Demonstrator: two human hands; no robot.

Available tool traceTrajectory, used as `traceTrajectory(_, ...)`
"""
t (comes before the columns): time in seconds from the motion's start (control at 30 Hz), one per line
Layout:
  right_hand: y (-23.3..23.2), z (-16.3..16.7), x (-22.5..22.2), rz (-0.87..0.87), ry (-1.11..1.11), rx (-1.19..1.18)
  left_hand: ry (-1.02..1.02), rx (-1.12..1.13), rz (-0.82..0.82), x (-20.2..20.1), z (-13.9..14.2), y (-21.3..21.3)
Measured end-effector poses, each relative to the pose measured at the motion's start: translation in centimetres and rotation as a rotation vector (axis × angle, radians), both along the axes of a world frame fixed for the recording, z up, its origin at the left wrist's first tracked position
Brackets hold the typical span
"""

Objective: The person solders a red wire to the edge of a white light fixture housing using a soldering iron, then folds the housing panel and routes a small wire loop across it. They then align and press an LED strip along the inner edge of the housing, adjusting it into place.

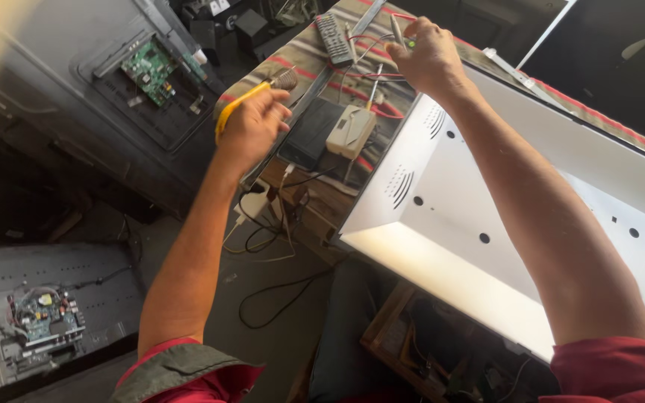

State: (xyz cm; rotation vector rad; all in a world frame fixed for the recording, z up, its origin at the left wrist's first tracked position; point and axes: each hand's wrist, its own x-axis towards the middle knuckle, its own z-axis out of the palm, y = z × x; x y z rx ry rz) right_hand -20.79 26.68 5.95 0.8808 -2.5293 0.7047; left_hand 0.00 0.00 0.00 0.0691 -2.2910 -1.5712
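Yellow-handled brush [251, 95]: left of white panel [487, 194], gripped in my left hand [251, 127], bristles raised for reach | my right hand [431, 52]: closed around probe [399, 31] beyond panel's far corner | multimeter [351, 130]: beside panel, within view.

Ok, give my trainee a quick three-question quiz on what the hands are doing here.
1. True or false: the left hand holds a yellow-handled brush.
2. What does the right hand hold? A) a remote control B) a slim probe with a green tip C) a circuit board
3. On which side of the white panel does the beige box lie in the picture?

Key: 1 true; 2 B; 3 left of it, between the two hands.
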Motion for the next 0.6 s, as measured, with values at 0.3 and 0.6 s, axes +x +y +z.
traceTrajectory(0.3,-2.4,3.4,7.8,0.13,-0.634,-0.135,-0.002,-0.27,-0.092,6.8,-4.1,5.1)
traceTrajectory(0.6,0.6,3.6,13.5,0.164,-0.405,0.176,-0.085,-0.699,0.053,6.5,-7.0,11.8)
